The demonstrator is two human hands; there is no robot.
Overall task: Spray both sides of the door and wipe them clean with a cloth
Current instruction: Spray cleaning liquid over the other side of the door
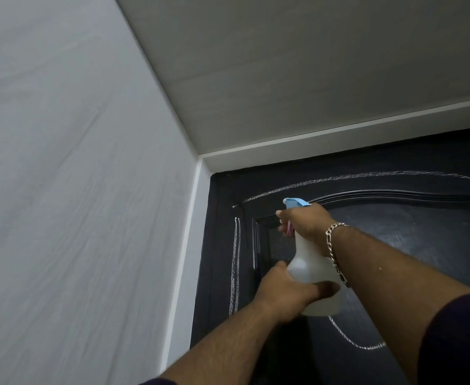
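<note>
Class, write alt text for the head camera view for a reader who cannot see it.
Two hands hold a translucent spray bottle aimed at a black panelled door: the right hand grips its blue trigger head, the left hand steadies the base. White chalk lines mark the door, under a grey ceiling.

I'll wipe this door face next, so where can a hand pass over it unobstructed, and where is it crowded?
Free: the strip between the door's top edge and the arched moulding, and the panel right of the right forearm. Crowded: the upper-left corner of the panel, where the left hand and right hand hold the spray bottle.
</note>
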